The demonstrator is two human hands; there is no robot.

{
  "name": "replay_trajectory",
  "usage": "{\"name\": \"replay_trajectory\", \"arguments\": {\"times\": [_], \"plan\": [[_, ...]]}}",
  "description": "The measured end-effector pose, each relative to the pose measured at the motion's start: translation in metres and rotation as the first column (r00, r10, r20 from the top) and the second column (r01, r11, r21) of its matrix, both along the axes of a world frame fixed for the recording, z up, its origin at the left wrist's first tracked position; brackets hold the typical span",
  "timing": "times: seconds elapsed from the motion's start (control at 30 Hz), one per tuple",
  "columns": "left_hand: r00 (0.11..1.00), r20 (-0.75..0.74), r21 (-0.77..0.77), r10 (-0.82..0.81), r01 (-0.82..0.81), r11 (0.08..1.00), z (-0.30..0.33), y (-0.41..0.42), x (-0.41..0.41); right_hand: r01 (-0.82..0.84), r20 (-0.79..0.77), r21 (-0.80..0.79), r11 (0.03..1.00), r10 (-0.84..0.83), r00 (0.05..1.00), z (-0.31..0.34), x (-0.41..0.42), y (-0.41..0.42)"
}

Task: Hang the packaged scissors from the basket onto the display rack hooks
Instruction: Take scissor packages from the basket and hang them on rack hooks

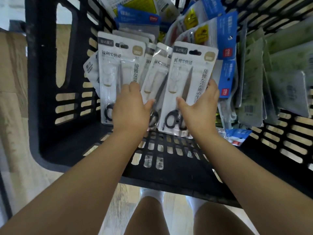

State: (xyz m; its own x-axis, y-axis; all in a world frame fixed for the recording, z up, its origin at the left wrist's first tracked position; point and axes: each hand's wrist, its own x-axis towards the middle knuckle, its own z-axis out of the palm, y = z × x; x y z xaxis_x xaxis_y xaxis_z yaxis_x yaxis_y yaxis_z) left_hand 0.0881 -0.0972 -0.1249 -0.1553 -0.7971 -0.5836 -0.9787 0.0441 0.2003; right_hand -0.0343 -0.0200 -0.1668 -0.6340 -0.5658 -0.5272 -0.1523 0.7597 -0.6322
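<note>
I reach with both hands into the black basket (pixel 50 82) in front of my knees. I count three white scissor packs standing up in the front row, and the edges of at least two more show behind them; I cannot tell the full number. My left hand (pixel 131 106) lies over the lower part of the left pack (pixel 116 65), with the thumb touching the middle pack (pixel 155 75); the fingers are hidden, so I cannot tell how far they are curled. My right hand (pixel 201 106) holds the right pack (pixel 188 73), thumb on its front and fingers curled round its right edge. Each pack has its long axis nearly upright, hang hole at the top, black handles at the bottom, blades pointing up. Blue packs (pixel 227 39) and grey packs (pixel 274 78) lean in the basket behind and to the right, too many and too overlapped to count.
</note>
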Motion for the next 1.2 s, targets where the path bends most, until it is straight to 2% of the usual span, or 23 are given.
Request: {"name": "replay_trajectory", "arguments": {"times": [0.13,0.33,0.4,0.5,0.6,0.73,0.87,1.0,1.2], "plan": [[0.999,0.003,-0.018,0.032,-0.032,0.999,-0.005,0.001,-0.005,-0.046,-0.012,0.022,0.999,0.046,0.999,0.001,-0.004,0.006],[1.000,-0.020,-0.030,0.001,-0.002,1.000,-0.005,0.007,-0.008,-0.008,0.046,0.031,1.000,0.006,0.999,-0.004,0.002,0.013],[0.997,-0.072,-0.016,-0.025,0.024,1.000,-0.006,0.007,-0.009,0.028,0.071,0.021,0.999,-0.029,0.997,-0.005,0.000,0.015],[0.975,-0.203,0.031,0.091,-0.086,0.996,-0.008,0.009,-0.011,0.076,0.126,0.017,0.997,-0.078,0.989,-0.005,-0.004,0.014],[0.925,-0.292,0.098,0.241,-0.222,0.970,-0.006,0.013,-0.017,0.078,0.182,-0.010,0.997,-0.075,0.980,-0.001,-0.007,0.013],[0.848,-0.327,0.163,0.418,-0.385,0.908,0.007,0.015,-0.026,0.015,0.178,-0.029,0.999,-0.010,0.984,0.014,-0.015,0.010],[0.787,-0.388,0.187,0.480,-0.443,0.877,0.028,0.005,-0.022,-0.093,0.175,-0.030,0.995,0.097,0.980,0.043,-0.023,0.004],[0.736,-0.420,0.216,0.531,-0.488,0.846,0.069,-0.007,-0.016,-0.130,0.209,-0.077,0.989,0.144,0.967,0.091,-0.029,-0.011],[0.562,-0.451,0.356,0.693,-0.599,0.718,0.162,-0.025,0.000,-0.133,0.284,-0.158,0.979,0.173,0.943,0.196,-0.033,-0.045]]}}
